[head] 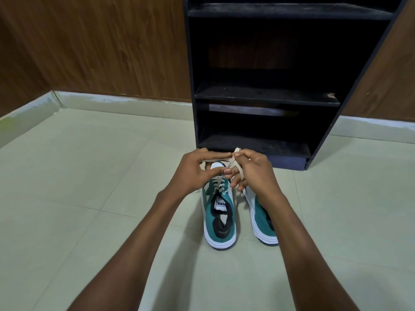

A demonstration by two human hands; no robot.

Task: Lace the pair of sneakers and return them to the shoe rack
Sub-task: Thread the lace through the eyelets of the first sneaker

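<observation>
Two green and white sneakers stand side by side on the floor, heels toward me. The left sneaker has a beige lace crossed through its eyelets. My left hand and my right hand hover over its toe, each pinching an end of that lace, which loops around my right fingers. The right sneaker is partly hidden under my right forearm. The black shoe rack stands just behind the shoes, its shelves bare.
Pale tiled floor stretches left and right of the shoes. Brown wooden wall panels with a light skirting run behind. A small scrap lies on the rack's middle shelf.
</observation>
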